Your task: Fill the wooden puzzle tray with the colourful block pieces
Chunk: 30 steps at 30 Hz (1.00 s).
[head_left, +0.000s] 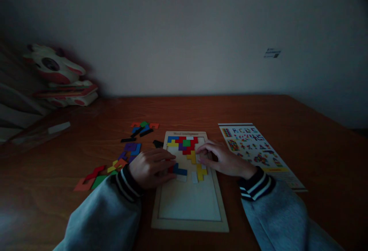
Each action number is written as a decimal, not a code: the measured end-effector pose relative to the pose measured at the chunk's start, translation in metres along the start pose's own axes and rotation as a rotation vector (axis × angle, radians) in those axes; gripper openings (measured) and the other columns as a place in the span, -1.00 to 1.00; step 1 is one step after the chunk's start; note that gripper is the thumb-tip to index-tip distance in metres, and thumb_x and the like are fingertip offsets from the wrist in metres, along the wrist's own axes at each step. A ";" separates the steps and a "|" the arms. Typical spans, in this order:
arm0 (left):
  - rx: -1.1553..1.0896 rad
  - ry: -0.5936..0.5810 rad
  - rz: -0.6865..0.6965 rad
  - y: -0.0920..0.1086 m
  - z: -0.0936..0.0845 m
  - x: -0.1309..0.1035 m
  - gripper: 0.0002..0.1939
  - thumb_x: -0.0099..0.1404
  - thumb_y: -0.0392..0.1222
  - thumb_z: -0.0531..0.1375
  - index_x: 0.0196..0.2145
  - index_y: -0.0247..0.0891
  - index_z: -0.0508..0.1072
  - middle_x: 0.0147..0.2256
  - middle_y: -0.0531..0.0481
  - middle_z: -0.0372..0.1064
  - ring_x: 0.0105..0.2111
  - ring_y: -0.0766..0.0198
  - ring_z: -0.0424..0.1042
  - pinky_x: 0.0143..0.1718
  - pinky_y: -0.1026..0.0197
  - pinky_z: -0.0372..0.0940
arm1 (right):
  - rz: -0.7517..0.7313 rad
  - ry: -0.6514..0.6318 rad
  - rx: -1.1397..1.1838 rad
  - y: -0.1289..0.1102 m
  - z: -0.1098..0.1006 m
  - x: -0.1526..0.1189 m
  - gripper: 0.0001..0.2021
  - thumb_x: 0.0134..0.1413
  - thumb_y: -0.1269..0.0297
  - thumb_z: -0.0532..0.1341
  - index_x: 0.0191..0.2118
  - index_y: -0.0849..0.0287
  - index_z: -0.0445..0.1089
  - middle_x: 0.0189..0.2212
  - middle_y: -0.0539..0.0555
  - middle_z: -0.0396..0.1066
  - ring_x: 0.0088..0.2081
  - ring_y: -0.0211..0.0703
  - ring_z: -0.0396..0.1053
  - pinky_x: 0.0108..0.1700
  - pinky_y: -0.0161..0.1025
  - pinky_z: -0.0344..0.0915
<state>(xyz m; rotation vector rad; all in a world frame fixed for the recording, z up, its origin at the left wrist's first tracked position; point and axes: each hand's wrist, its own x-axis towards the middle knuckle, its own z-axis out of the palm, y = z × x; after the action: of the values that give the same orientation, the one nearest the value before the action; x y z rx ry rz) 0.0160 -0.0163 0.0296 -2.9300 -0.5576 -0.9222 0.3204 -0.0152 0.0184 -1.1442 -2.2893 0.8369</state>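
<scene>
A wooden puzzle board point(190, 225) lies on the table, with coloured pieces inside its frame, mostly in the upper half. My left hand point(153, 168) rests over the board's left edge, fingers loosely curled beside a blue piece point(180, 171); a bit of red shows by its fingertips, and what is under them is hidden. My right hand point(220, 158) reaches in over the right edge, thumb and fingers bent close together by the yellow pieces point(201, 172). Whether it pinches anything is too dark to tell. A green square point(186, 143) sits among red pieces near the top.
Loose coloured pieces lie left of the board, including an orange one point(82, 184) and black strips point(128, 140). A printed pattern sheet point(258, 147) lies at the right. A cow-shaped object point(64, 74) stands at the back left, before the wall.
</scene>
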 end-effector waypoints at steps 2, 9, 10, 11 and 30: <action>0.028 0.017 0.007 0.007 0.002 -0.001 -0.76 0.30 -0.13 0.28 -0.11 -0.28 0.53 -0.13 -0.16 0.54 -0.12 0.13 0.53 -0.15 0.07 0.52 | 0.003 0.000 0.002 0.000 0.000 0.000 -0.71 0.27 0.02 0.16 -0.06 0.08 0.41 -0.18 0.07 0.39 -0.20 -0.18 0.37 -0.11 -0.17 0.35; 0.069 0.019 -0.118 0.040 0.016 -0.016 -0.82 0.36 -0.22 0.21 -0.11 -0.28 0.53 -0.03 -0.14 0.51 0.01 0.07 0.47 -0.06 0.03 0.51 | 0.015 0.006 -0.045 0.001 0.001 0.000 -0.72 0.27 0.04 0.17 -0.06 0.09 0.42 -0.18 0.08 0.39 -0.17 -0.16 0.36 -0.11 -0.17 0.32; 0.087 0.027 -0.137 0.043 0.019 -0.018 -0.82 0.37 -0.22 0.19 -0.11 -0.28 0.53 -0.03 -0.13 0.51 0.00 0.07 0.48 -0.06 0.03 0.51 | 0.017 0.004 -0.053 0.001 0.001 0.000 -0.72 0.27 0.04 0.17 -0.06 0.09 0.42 -0.17 0.08 0.39 -0.17 -0.16 0.36 -0.11 -0.17 0.32; 0.106 0.039 -0.151 0.045 0.021 -0.019 -0.82 0.39 -0.22 0.17 -0.12 -0.28 0.54 -0.04 -0.13 0.51 0.00 0.07 0.48 -0.07 0.03 0.52 | 0.017 0.003 -0.057 0.001 0.001 0.000 -0.72 0.27 0.04 0.17 -0.06 0.09 0.42 -0.17 0.09 0.39 -0.16 -0.15 0.36 -0.11 -0.17 0.32; 0.378 -0.096 -0.205 0.088 0.027 -0.006 -0.70 0.46 -0.26 0.00 -0.17 -0.32 0.54 -0.10 -0.15 0.53 -0.10 0.10 0.54 -0.18 0.11 0.55 | 0.027 -0.035 -0.070 0.000 -0.001 -0.001 -0.56 0.10 -0.13 0.27 -0.04 0.08 0.41 -0.15 0.08 0.37 -0.09 -0.08 0.33 -0.01 -0.09 0.26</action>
<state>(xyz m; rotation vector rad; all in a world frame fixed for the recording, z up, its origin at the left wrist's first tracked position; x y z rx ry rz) 0.0566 -0.0968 0.0117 -2.6184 -0.9367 -0.6076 0.3212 -0.0157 0.0188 -1.2017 -2.3539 0.7987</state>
